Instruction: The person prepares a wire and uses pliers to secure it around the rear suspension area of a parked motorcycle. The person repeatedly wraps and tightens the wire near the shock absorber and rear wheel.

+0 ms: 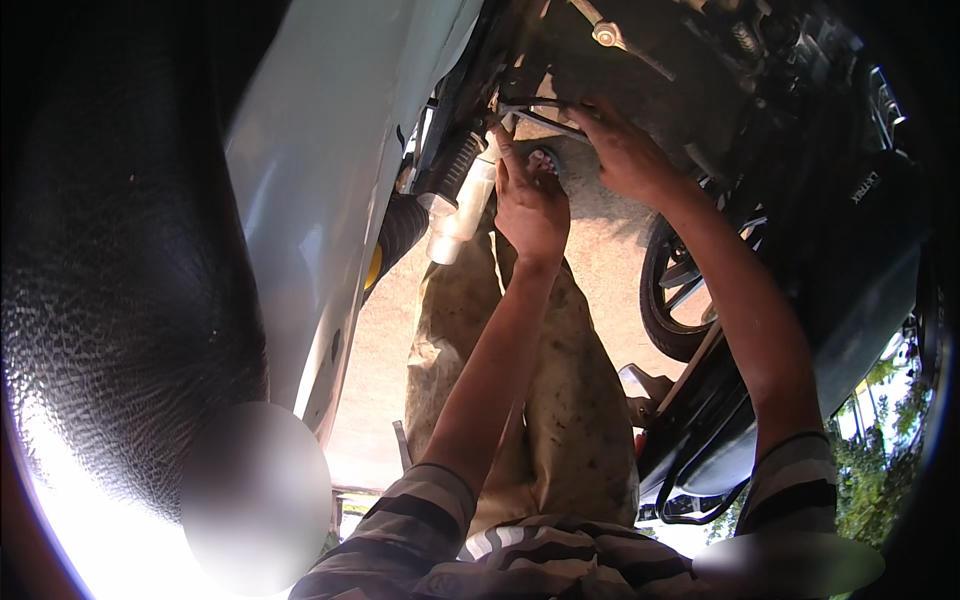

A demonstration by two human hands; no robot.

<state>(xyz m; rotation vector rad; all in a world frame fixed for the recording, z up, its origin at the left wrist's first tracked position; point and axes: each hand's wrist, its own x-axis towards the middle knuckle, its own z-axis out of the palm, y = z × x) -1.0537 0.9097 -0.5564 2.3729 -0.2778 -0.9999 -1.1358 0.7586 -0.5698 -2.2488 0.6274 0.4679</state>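
Note:
My right hand (pixel 625 155) grips the dark handles of a pliers-like tool (pixel 545 112), whose far end meets a small metal part (pixel 503 110) on a vehicle's dark underside. My left hand (pixel 530 210) has curled fingers, the index reaching up to that part; what they hold is hidden. Just left of it hangs a pale cylinder (pixel 455 220), beside a black ribbed rubber piece (pixel 450 165) and a thick dark corrugated part (pixel 398 235), along the lower edge of a pale body panel (pixel 300 200).
A black textured seat (pixel 110 280) fills the far left. Another two-wheeler (pixel 820 250) stands close on the right, its wheel (pixel 665 330) low beside my legs (pixel 570 420). A metal lever (pixel 610 35) shows at the top, over tan ground (pixel 385 340).

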